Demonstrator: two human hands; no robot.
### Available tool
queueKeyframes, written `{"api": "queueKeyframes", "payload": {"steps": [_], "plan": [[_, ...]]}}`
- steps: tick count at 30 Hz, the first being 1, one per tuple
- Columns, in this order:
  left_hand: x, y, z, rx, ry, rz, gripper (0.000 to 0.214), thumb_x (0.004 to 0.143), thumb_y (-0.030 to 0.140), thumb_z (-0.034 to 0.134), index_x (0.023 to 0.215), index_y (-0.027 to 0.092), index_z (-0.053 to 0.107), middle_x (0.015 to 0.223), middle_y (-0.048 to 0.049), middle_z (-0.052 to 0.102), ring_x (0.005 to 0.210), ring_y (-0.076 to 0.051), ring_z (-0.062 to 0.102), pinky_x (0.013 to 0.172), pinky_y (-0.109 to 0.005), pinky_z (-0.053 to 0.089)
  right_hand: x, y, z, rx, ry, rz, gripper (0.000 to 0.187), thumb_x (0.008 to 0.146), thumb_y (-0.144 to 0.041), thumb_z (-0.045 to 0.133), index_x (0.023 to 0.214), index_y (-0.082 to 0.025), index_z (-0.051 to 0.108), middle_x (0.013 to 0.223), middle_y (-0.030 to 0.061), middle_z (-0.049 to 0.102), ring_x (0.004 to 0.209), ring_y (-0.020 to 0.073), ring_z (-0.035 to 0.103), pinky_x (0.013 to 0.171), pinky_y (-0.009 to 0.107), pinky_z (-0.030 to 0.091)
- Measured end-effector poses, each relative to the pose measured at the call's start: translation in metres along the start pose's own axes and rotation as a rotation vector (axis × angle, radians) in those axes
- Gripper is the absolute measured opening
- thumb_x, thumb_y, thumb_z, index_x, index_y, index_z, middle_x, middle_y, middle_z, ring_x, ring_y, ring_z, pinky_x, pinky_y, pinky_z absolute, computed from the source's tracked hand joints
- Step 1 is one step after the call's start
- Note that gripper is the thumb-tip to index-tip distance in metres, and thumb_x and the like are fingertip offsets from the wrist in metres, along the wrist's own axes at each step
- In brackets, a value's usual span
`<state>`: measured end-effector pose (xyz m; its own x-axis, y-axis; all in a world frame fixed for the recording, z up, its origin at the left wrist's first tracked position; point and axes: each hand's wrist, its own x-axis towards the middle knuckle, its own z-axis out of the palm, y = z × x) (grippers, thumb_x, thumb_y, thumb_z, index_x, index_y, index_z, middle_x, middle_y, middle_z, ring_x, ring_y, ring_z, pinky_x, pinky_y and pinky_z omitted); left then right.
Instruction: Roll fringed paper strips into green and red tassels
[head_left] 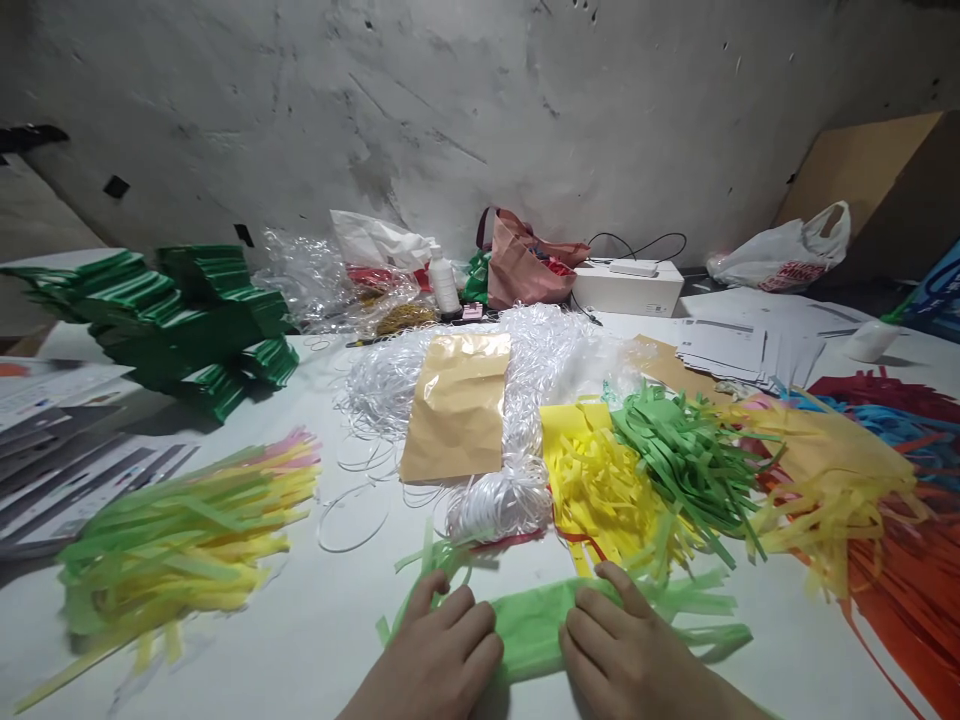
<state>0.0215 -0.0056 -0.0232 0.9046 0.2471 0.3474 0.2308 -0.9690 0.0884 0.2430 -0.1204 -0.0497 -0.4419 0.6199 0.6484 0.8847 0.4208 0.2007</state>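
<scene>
A light green fringed tissue paper piece (pixel 529 622) lies across the table in front of me, its cut strips spreading out at both ends. My left hand (pixel 448 640) has its fingers curled on the left part of the paper. On the right part, my right hand (pixel 619 640) grips it the same way, thumb raised at the upper edge. Just beyond the hands are a bundle of white string (pixel 499 507), a yellow fringed paper (pixel 592 470) and a darker green fringed paper (pixel 686 450).
Green and yellow tassels (pixel 195 530) lie at left, below stacked green folded pieces (pixel 195 330). A brown paper sheet (pixel 457 405) rests on tangled white string. Orange fringed paper (pixel 892 600) fills the right. A white bottle (pixel 442 280), pink bag (pixel 525 260) and white box (pixel 626 288) stand along the wall.
</scene>
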Motion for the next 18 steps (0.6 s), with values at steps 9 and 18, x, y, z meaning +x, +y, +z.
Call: {"api": "queueKeyframes", "payload": {"steps": [9, 18], "plan": [[-0.005, -0.037, -0.069, -0.024, -0.309, -0.236, 0.020, 0.060, 0.002, 0.055, 0.065, 0.022, 0.055, 0.087, 0.0009, 0.061, 0.090, -0.023, 0.056, 0.097, -0.047, 0.036, -0.011, 0.000, -0.008, 0.043, -0.005, 0.129, 0.034, 0.088, 0.004, 0.041, 0.083, -0.022, 0.063, 0.071, -0.0004, 0.063, 0.076, 0.0181, 0.058, 0.112, 0.042, 0.032], [-0.012, -0.041, -0.081, 0.038, -0.030, -0.201, 0.021, 0.089, 0.022, 0.059, 0.110, 0.026, 0.063, 0.121, -0.0077, 0.067, 0.108, -0.027, 0.059, 0.091, -0.042, 0.047, -0.012, -0.004, -0.002, 0.048, 0.026, 0.123, 0.033, 0.089, 0.003, 0.043, 0.083, -0.024, 0.061, 0.071, -0.0013, 0.065, 0.074, 0.0182, 0.061, 0.116, 0.044, 0.029]]}}
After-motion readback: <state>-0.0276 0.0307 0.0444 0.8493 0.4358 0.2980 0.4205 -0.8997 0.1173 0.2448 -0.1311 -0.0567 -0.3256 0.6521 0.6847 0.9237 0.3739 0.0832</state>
